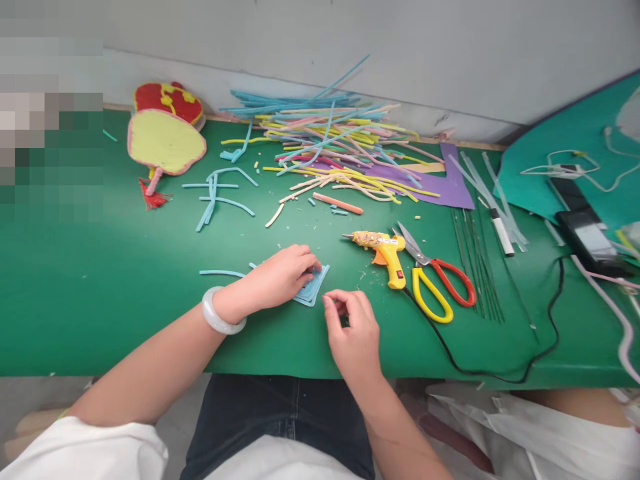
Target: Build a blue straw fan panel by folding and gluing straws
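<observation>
A flat, angular piece of light-blue pipe cleaners (314,291), bent in nested rows, lies on the green table. My left hand (287,275) presses its curled fingers on the piece from the left and covers much of it. Loose blue pipe-cleaner ends (223,273) stick out to the left of that hand. Just off the piece's lower right corner, my right hand (354,328) has thumb and forefinger pinched together; anything between them is hidden. A yellow hot glue gun (385,253) lies to the right, its nozzle pointing left, beside open scissors (433,270) with red and yellow handles.
Behind lies a heap of coloured pipe cleaners (320,133) on purple sheet (457,180). Blue pipe-cleaner shapes (213,193) and a yellow fan (167,141) sit back left. Thin wires (475,267), a marker (501,233) and the black cord (500,377) are at right.
</observation>
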### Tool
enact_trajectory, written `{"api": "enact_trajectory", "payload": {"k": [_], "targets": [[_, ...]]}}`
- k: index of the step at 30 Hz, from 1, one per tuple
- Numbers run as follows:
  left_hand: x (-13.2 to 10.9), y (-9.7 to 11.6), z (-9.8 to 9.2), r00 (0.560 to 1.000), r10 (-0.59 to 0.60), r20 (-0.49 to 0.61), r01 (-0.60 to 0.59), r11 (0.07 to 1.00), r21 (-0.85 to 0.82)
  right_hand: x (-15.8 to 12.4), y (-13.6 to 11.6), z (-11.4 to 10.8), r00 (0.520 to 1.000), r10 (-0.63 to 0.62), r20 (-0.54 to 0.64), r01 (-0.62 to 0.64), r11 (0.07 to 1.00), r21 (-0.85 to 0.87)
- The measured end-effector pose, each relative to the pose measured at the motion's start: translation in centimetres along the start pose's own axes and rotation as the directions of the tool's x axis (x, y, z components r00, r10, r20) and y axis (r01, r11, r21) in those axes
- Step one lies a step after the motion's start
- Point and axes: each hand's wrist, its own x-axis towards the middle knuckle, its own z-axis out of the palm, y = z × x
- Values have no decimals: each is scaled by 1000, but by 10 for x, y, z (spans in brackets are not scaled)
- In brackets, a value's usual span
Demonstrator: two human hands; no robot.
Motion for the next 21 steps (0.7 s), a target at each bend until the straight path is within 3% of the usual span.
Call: {"api": "enact_trajectory", "payload": {"k": [2,6,10,12,14,17,21], "targets": [[-1,0,0,1000,-15,-11,14,1000,-24,17,6,-10,999,-39,31,40,998,-43],[-2,0,-1,998,-51,-21,50,997,-64,60,17,-22,959,-55,278,94,987,-128],[-1,2,-3,1000,-27,-6,26,999,-40,94,22,-15,887,7,462,100,973,-206],[-1,3,-4,1000,-4,12,4,1000,-23,103,24,-10,857,14,514,84,983,-166],[-2,5,-7,1000,3,26,-3,1000,-19,107,25,-7,849,5,528,42,996,-77],[-5,6,-12,998,4,58,-4,1000,-11,107,29,-9,878,-21,479,2,999,40],[-7,8,-18,995,19,99,-20,1000,11,104,35,-17,885,-87,458,61,996,71]]}}
